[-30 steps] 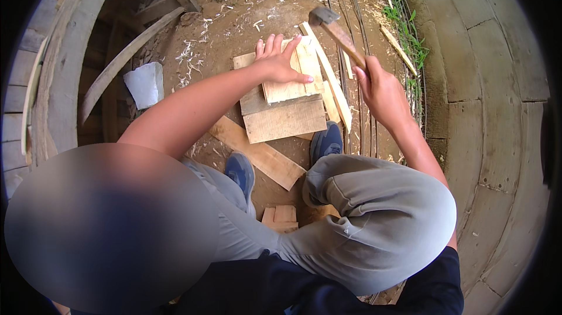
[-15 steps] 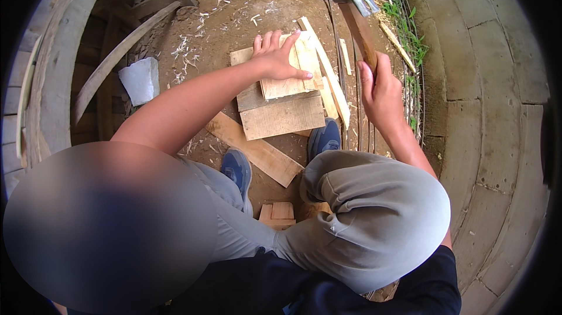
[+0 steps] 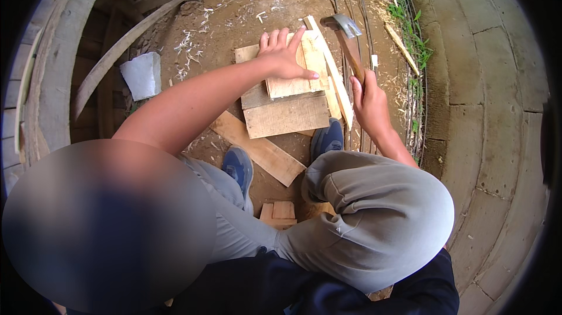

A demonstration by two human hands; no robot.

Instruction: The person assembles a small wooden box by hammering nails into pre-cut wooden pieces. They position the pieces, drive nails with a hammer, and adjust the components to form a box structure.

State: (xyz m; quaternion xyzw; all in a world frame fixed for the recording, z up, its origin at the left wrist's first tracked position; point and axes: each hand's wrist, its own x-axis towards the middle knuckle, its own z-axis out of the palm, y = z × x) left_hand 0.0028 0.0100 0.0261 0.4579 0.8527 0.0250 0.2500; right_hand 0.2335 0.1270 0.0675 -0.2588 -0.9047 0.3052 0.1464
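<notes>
The hammer (image 3: 349,45) is in your right hand (image 3: 367,101), gripped around the lower part of its wooden handle with the fingers closed tight on it. Its metal head sits up and away from you, above the right edge of the stacked boards, not touching them. The handle runs from the head down toward your wrist at a slight slant.

Your left hand (image 3: 284,54) lies flat, fingers spread and open, pressing on the small pale board (image 3: 293,78) that tops the pile; it grasps nothing. That board rests on a wider weathered plank (image 3: 285,116), and thin pale slats (image 3: 333,78) lie along the pile's right side, just beside the hammer handle.

You are crouched over the work, grey trousers bent at the knees, with your blue shoes (image 3: 240,165) planted on the dirt just below the pile. A longer plank (image 3: 257,148) lies at an angle between the shoes, touching the underside of the stack. Wood shavings (image 3: 190,43) are scattered on the ground to the upper left, near a pale grey block (image 3: 142,75). A stone-paved strip (image 3: 486,81) curves along your right side.
</notes>
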